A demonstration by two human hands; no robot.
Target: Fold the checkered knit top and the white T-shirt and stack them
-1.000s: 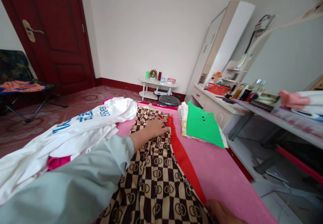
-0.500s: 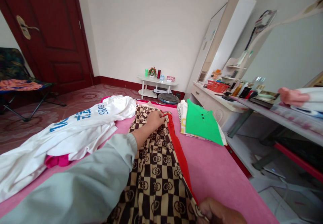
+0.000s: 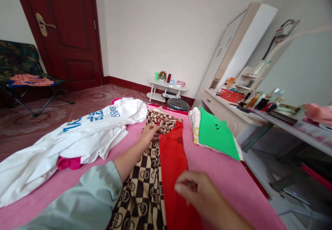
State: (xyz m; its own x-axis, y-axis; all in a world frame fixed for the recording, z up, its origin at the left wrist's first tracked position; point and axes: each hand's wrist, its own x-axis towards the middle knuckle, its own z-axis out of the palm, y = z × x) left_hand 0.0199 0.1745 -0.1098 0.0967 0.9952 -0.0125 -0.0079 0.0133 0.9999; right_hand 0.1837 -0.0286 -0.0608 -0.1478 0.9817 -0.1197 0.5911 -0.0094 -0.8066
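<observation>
Brown-and-beige checkered trousers [image 3: 145,174] with a red side panel [image 3: 171,164] lie lengthwise before me on the pink bed cover. A red drawstring shows at the waistband. My left hand [image 3: 150,133] is closed on the cloth just below the waistband, its fingertips partly hidden. Over the lower part of the red panel hovers my right hand [image 3: 194,188], slightly blurred, its fingers curled loosely, thumb and forefinger apart, with nothing visible between them.
A white printed shirt [image 3: 85,129] is spread on the left. To the right lies a folded green garment [image 3: 218,129] on other folded clothes. The pink bed cover [image 3: 228,188] shows beneath. Beyond stand a cluttered dressing table [image 3: 249,116] and a low white stand [image 3: 166,84].
The trousers' right edge has been folded over to the left, so the red panel now faces up. My right hand has let go of the edge and risen; my left has shifted left and nearer.
</observation>
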